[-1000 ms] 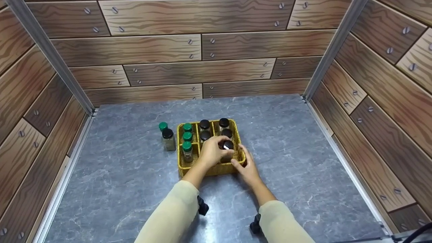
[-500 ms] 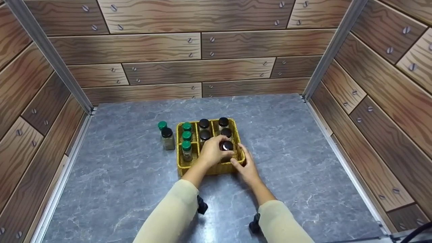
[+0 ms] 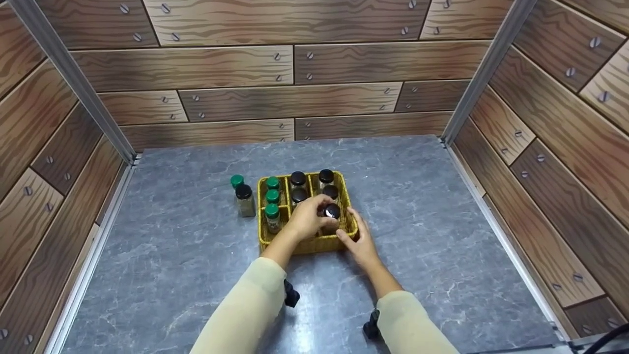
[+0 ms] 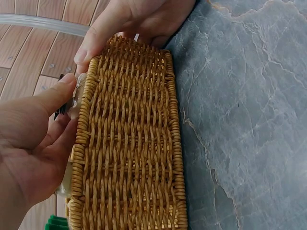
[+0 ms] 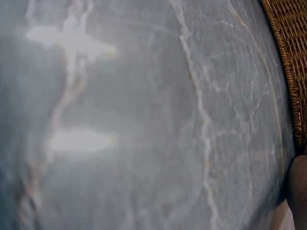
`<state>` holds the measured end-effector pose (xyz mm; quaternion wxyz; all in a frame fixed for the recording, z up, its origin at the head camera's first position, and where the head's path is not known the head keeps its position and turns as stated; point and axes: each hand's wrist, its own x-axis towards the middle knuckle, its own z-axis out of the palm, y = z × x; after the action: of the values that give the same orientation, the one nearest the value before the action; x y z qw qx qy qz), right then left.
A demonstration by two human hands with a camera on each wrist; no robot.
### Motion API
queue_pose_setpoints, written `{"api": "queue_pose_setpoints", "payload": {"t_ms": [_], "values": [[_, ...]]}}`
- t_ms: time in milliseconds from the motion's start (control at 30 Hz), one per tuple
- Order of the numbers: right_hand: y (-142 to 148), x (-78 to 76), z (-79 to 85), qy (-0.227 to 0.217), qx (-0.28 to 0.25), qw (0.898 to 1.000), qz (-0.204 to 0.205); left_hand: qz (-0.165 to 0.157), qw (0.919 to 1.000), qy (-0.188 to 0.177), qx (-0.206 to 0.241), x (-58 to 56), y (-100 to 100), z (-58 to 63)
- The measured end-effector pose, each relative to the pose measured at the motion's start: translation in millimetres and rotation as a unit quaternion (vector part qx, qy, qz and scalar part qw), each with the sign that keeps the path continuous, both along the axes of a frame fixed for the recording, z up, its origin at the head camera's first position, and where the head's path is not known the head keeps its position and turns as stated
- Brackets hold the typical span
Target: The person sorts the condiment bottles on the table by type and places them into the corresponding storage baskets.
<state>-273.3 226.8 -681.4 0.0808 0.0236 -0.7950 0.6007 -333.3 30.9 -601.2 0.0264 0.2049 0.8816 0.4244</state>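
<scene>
A yellow-brown wicker basket (image 3: pixel 319 245) with compartments stands on the table. My left hand (image 3: pixel 307 219) reaches over its front and pinches a black-capped spice jar (image 3: pixel 332 211) at the basket's right front, thumb and fingers on either side. In the left wrist view, the thumb (image 4: pixel 66 85) is beside the jar's clear body (image 4: pixel 78 96), just above the rim. My right hand (image 3: pixel 362 246) grips the basket's right front corner, thumb at the front and fingers along the side. Only a sliver of the right hand (image 5: pixel 298 184) shows in the right wrist view.
Green-capped jars (image 3: pixel 272 211) stand in the basket's left column, black-capped jars (image 3: pixel 298 178) in the middle and right ones. Outside, left of the basket, are a black-capped jar (image 3: pixel 245 204) and a green-capped jar (image 3: pixel 237 181). Wood-patterned walls (image 3: pixel 236 69) surround the grey marbled table.
The left wrist and forearm have shifted slightly left, with the fingers staying at the same jar. The right hand has stayed at the basket's corner.
</scene>
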Motion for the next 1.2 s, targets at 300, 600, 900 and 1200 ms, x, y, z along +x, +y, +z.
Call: {"api": "queue_pose_setpoints", "payload": {"t_ms": [300, 600, 900, 1200], "values": [[-0.7, -0.2, 1.2, 0.003, 0.005, 1.0, -0.001, 0.018, 0.9995, 0.026, -0.007, -10.4, 2.8, -21.6], [-2.0, -0.1, 2.1, 0.01, -0.007, 1.0, 0.0, 0.016, 0.9999, -0.002, -0.005, 14.4, 3.2, 18.1], [-2.3, 0.4, 1.9, 0.003, -0.001, 1.0, 0.0, 0.017, 0.9987, 0.048, -0.002, 18.5, 1.3, 6.9], [-1.4, 0.2, 2.1, -0.007, 0.008, 1.0, -0.004, 0.03, 0.9983, 0.049, 0.009, 37.6, -10.8, 24.1]]}}
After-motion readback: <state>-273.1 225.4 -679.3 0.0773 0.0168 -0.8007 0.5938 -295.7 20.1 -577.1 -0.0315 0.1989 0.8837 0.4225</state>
